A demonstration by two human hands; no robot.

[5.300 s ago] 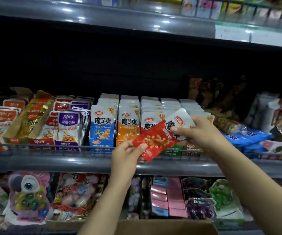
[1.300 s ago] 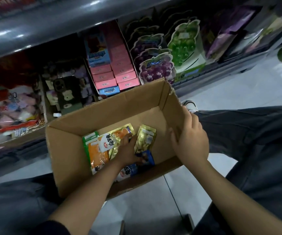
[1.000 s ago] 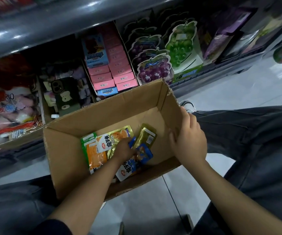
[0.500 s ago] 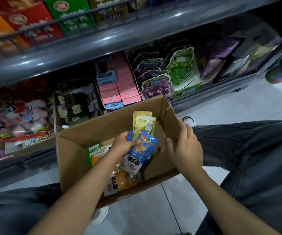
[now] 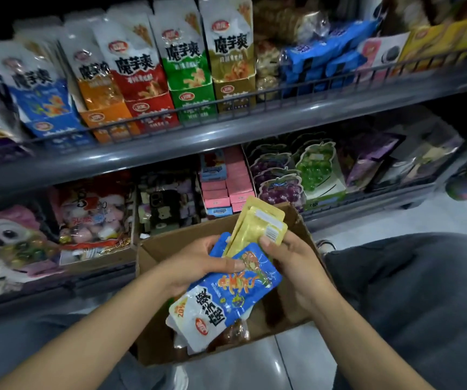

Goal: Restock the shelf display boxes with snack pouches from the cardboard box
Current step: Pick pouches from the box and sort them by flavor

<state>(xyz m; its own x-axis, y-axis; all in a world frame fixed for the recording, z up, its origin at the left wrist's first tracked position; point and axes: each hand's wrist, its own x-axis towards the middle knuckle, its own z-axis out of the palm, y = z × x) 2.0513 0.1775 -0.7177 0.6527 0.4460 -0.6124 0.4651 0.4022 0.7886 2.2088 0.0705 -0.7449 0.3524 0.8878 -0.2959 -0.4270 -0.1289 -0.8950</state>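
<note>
Above the open cardboard box my left hand grips a small stack of snack pouches, with a blue pouch in front and yellow pouches fanned out behind. My right hand pinches the right edge of the yellow pouches with thumb and fingers. More pouches lie at the box bottom, mostly hidden. On the upper shelf stands a row of display boxes: blue, orange, red, green and gold, all holding pouches.
A wire rail runs along the front of the upper shelf. The lower shelf holds pink boxes, grape-shaped candy packs and toy sweets. My knees flank the box on the pale tiled floor.
My left hand has lifted the blue and yellow pouches up out of the box. My right hand left the box's side wall and took hold of the yellow pouches. The view tilted up to the shelf.
</note>
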